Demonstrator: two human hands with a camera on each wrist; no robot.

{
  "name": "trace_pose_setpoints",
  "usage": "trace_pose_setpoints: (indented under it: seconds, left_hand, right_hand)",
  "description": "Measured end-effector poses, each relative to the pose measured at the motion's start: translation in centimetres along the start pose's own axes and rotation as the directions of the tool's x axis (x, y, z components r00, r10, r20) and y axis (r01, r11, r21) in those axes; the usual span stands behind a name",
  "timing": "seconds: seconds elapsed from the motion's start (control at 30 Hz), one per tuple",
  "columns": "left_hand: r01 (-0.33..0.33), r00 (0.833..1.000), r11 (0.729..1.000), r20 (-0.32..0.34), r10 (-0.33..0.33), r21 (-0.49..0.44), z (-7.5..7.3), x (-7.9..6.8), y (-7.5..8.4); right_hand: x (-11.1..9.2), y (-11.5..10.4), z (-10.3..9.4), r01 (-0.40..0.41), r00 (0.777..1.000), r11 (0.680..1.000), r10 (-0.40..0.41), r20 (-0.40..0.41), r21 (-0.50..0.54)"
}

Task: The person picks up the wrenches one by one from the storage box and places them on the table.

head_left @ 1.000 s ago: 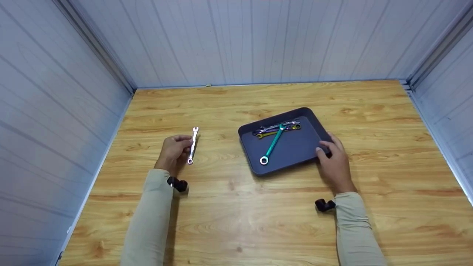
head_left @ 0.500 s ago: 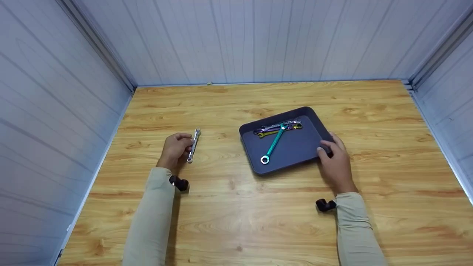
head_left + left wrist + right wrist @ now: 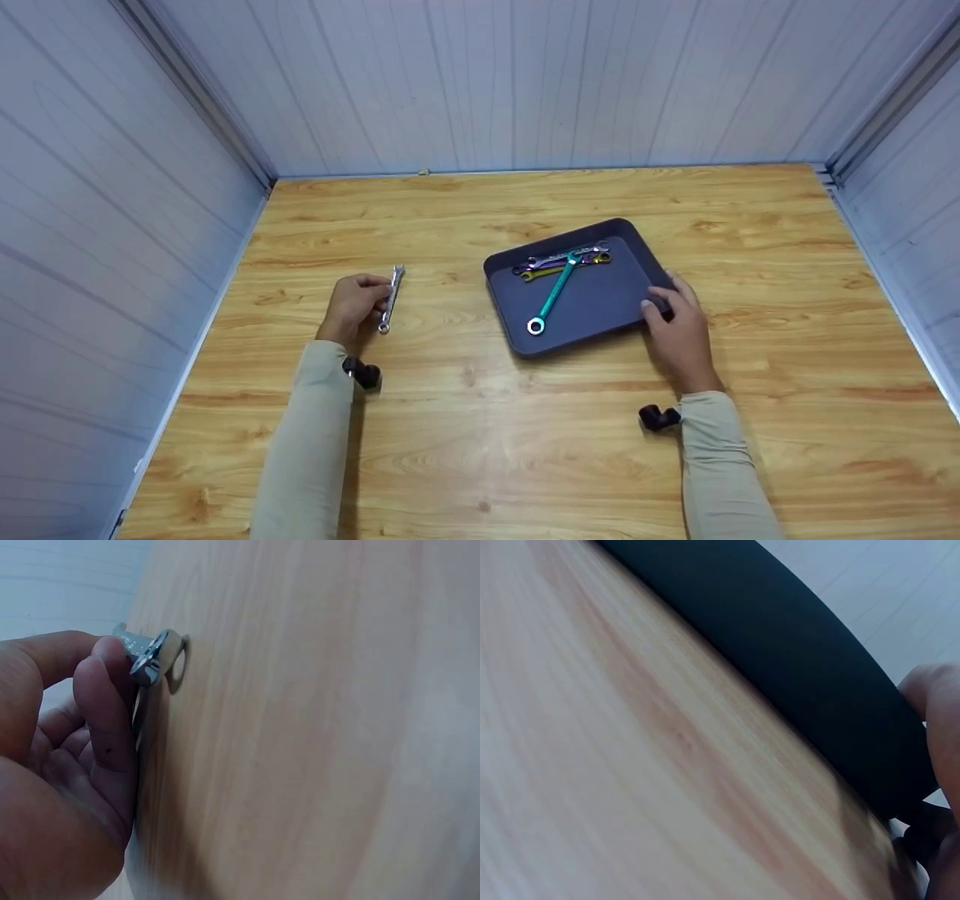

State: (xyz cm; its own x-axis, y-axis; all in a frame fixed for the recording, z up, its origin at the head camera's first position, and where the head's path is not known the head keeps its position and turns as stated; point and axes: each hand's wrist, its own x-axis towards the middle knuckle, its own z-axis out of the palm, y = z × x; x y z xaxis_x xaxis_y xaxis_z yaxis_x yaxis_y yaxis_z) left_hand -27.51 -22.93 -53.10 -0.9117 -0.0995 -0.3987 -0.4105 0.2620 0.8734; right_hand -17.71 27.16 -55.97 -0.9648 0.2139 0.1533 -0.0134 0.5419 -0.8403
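Between thumb and fingertips, my left hand point(image 3: 352, 304) pinches a silver combination wrench point(image 3: 390, 302), its open end pointing away and its ring end toward me. In the left wrist view, the ring end of this wrench point(image 3: 154, 660) sticks out past the fingertips, close over the tabletop. My right hand point(image 3: 681, 334) grips the near right corner of a dark grey tray point(image 3: 607, 300), thumb over the rim. Across the tray lies a green wrench point(image 3: 555, 295), partly over a yellow wrench point(image 3: 541, 274). Purple and silver wrenches point(image 3: 566, 256) lie beside these along the back wall.
The wooden table point(image 3: 480, 420) is bounded by a pale panelled back wall point(image 3: 480, 82) and side walls. Between the left hand and the tray is a strip of bare wood. A small light bit point(image 3: 424, 172) sits at the table's back edge.
The silver wrench has tipped slightly in my left fingers, its bright face darkening and its open end shifting a little toward me. My right hand and the tray stay in place.
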Motion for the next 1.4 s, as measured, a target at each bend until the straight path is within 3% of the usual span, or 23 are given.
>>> trace_pose_setpoints:
  seconds: [0.4, 0.67, 1.0, 1.4]
  left_hand:
    - [-0.011, 1.0, 0.996, 0.004, 0.011, -0.092, -0.6, 0.0, -1.1]
    - [-0.053, 0.998, 0.99, 0.027, 0.057, -0.134, -0.6, 0.1, -1.2]
    - [-0.048, 0.998, 0.994, 0.034, 0.052, -0.093, -0.9, -0.2, -1.5]
    - [-0.093, 0.995, 0.985, 0.031, 0.099, -0.143, -0.7, -0.3, -1.8]
  right_hand:
    - [-0.3, -0.2, 0.1, 0.003, 1.0, 1.0, -0.003, 0.0, -0.004]
    - [-0.3, -0.1, -0.2, 0.011, 1.0, 1.0, -0.011, -0.008, -0.018]
    - [-0.4, -0.2, -0.1, 0.023, 1.0, 1.0, -0.023, -0.001, -0.005]
    - [-0.3, -0.1, -0.2, -0.009, 1.0, 1.0, 0.009, -0.004, -0.009]
